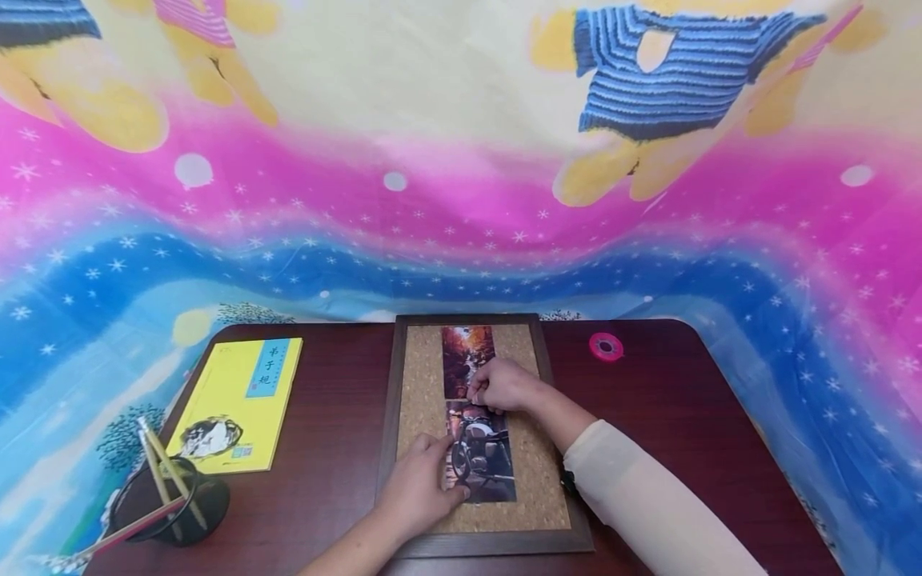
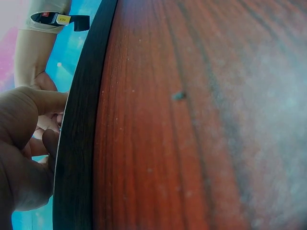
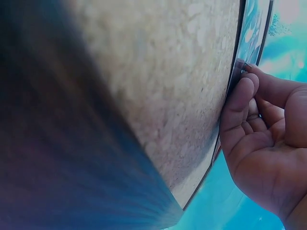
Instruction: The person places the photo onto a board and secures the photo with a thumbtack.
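A cork board (image 1: 536,480) with a dark wooden frame lies on the table. Two photos are on it, one above the other: an autumn-coloured picture (image 1: 461,352) and a motorcycle picture (image 1: 484,460). My right hand (image 1: 507,386) is at the top edge of the motorcycle photo, thumb and index finger pinching a small clear push pin (image 3: 241,63) against it. With thumb and fingers spread, my left hand (image 1: 418,484) presses on the left edge of that same photo. In the left wrist view, the frame edge (image 2: 79,129) hides part of the left fingertips.
On the left lies a yellow book (image 1: 238,408) with a blue title label. A black mesh pen cup (image 1: 205,512) holding pencils stands in front of it. A round pink object (image 1: 607,346) with a dark centre sits at the back right. A printed curtain (image 1: 461,232) hangs behind the table.
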Demonstrator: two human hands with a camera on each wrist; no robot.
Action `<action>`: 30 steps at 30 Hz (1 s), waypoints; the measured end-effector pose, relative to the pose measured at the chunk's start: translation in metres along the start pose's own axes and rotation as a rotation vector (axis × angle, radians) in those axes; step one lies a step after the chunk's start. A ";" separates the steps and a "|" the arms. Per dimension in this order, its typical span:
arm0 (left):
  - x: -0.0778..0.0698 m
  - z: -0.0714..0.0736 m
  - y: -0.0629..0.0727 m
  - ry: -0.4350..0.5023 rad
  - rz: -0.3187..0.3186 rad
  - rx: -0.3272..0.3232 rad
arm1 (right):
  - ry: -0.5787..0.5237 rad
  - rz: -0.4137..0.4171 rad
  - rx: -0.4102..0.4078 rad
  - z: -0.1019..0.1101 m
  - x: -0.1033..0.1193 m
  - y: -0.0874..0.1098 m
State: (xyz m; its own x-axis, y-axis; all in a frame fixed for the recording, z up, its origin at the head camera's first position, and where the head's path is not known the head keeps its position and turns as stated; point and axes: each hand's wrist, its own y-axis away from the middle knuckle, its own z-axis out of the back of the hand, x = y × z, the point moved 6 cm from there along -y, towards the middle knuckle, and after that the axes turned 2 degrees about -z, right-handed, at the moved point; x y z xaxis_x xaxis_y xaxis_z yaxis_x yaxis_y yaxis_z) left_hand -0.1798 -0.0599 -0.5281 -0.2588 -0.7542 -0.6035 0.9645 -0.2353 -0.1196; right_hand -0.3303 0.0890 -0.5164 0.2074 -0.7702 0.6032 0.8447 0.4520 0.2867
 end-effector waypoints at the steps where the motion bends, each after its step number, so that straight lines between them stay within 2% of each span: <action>1: 0.000 0.000 0.000 0.000 0.000 0.000 | 0.003 -0.002 -0.001 0.000 0.000 0.000; 12: 0.000 -0.002 0.000 0.003 0.008 0.014 | -0.015 -0.004 0.000 -0.001 0.001 0.001; 21: 0.001 -0.002 0.001 0.010 0.018 0.018 | 0.013 0.017 0.009 -0.002 0.004 0.001; 28: 0.001 -0.002 0.001 0.008 0.002 0.004 | 0.178 0.085 -0.025 -0.006 0.011 -0.002; 30: 0.000 -0.001 0.001 0.006 -0.006 -0.003 | 0.194 0.083 -0.026 -0.006 0.011 -0.002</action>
State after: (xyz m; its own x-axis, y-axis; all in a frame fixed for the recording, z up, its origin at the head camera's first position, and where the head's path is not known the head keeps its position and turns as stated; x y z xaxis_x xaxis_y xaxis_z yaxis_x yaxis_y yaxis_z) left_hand -0.1794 -0.0595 -0.5295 -0.2647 -0.7487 -0.6077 0.9630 -0.2383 -0.1259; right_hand -0.3269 0.0767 -0.5154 0.3656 -0.8042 0.4687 0.8329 0.5074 0.2210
